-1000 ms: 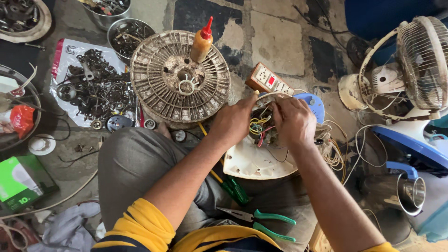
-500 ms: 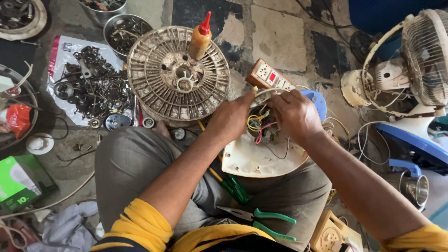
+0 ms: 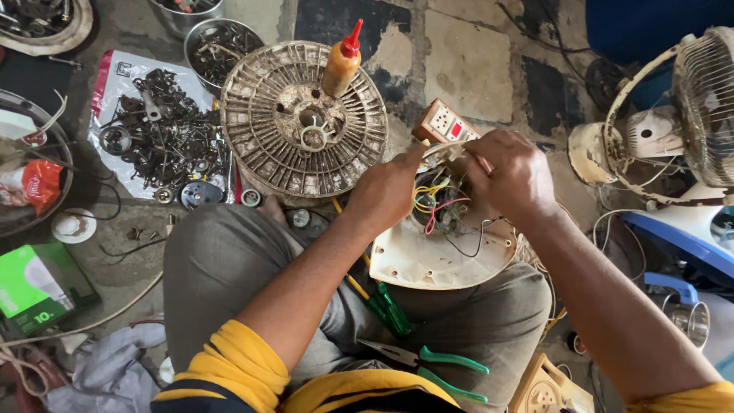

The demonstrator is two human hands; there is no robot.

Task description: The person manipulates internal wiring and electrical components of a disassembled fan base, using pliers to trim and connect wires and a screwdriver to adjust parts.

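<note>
Both hands work over a white fan base (image 3: 428,260) resting on the person's lap. The left hand (image 3: 390,187) and right hand (image 3: 508,172) pinch colored wires (image 3: 440,203) inside it. Green pliers (image 3: 428,363) lie nearer, and a round grille (image 3: 260,130) lies farther left.

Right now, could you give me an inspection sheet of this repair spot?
Surface: worn patchy floor; person sits on it.
Job's things: white fan base on the lap, coloured wires exposed.
Clutter: round grille, orange bottle, metal parts, green pliers, screwdriver, green box.
Hands: left hand and right hand both at the wires.
Cables: loose cord on the floor.
Surroundings: table fan at right.
</note>
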